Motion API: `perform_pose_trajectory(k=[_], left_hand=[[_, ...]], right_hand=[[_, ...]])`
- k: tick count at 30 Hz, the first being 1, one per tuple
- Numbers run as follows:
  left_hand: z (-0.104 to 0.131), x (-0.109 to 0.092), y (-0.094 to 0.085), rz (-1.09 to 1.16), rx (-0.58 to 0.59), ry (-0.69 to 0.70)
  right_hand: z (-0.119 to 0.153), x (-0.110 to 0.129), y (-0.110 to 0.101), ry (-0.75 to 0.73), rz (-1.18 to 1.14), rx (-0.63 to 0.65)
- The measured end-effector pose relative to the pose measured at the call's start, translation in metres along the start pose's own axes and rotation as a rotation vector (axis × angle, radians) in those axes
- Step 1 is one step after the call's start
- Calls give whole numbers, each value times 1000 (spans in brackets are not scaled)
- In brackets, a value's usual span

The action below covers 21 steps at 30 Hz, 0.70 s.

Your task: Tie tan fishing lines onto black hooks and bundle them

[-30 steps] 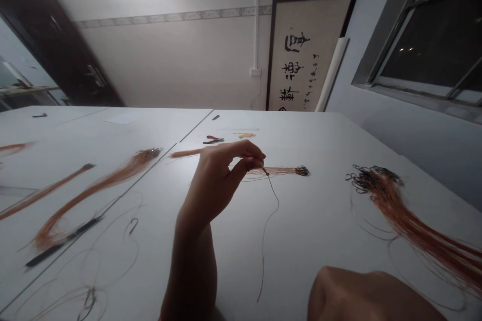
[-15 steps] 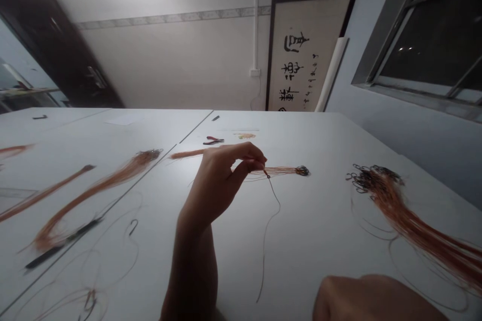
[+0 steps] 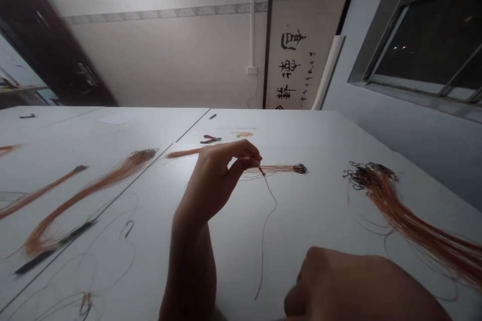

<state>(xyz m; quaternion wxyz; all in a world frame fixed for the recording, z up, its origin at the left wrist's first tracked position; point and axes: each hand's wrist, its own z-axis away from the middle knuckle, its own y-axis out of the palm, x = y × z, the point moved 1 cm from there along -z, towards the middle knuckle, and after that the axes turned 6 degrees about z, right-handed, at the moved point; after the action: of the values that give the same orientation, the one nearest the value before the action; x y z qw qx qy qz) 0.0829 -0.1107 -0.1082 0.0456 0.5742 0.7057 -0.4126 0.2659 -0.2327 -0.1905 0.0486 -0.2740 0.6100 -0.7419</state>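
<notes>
My left hand [image 3: 226,175] is raised over the white table, thumb and forefinger pinched together on what looks like a fish hook [image 3: 262,170]. Only its short orange-brown shank and small dark eye show; the bend is hidden in my fingers. From the eye a thin fishing line [image 3: 266,215] hangs down in a loose curve. At the lower right, my right hand [image 3: 350,281] is closed, back of the hand up, apart from the line; anything inside its fingers is hidden. Behind my left hand lies a bundle of hooks on orange lines [image 3: 300,168].
A large hook bundle with orange lines [image 3: 376,180] lies right; another bundle [image 3: 128,165] lies left. Red-handled pliers [image 3: 211,139] rest farther back. A loose hook [image 3: 129,228] and a dark stick [image 3: 56,248] are at left, near a seam in the table [image 3: 233,271].
My right hand has come up and leftward into view, towards the hanging line. My left hand keeps its pinch; the whole view has shifted slightly.
</notes>
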Motion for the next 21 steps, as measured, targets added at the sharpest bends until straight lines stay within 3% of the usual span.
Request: perform_pose_trajectory(k=[2, 4, 8, 10, 12, 16, 21], left_hand=[[0, 0, 0, -6, 9, 2], [0, 1, 0, -4, 10, 5], [1, -1, 1, 1, 6, 10], [2, -3, 1, -8, 21, 27], [1, -6, 3, -9, 40, 52], [-1, -9, 6, 14, 54, 78], [-1, -10, 10, 29, 62, 54]], right_hand=[[-8, 6, -23, -208, -20, -10], [-21, 5, -45, -269, -43, -164], [-51, -10, -65, -84, -231, -730], [-61, -15, -65, -41, -301, -922], [-67, -16, -63, -81, -452, -893], [-70, -13, -57, -182, -818, -603], [-70, -9, -55, -193, -943, -560]])
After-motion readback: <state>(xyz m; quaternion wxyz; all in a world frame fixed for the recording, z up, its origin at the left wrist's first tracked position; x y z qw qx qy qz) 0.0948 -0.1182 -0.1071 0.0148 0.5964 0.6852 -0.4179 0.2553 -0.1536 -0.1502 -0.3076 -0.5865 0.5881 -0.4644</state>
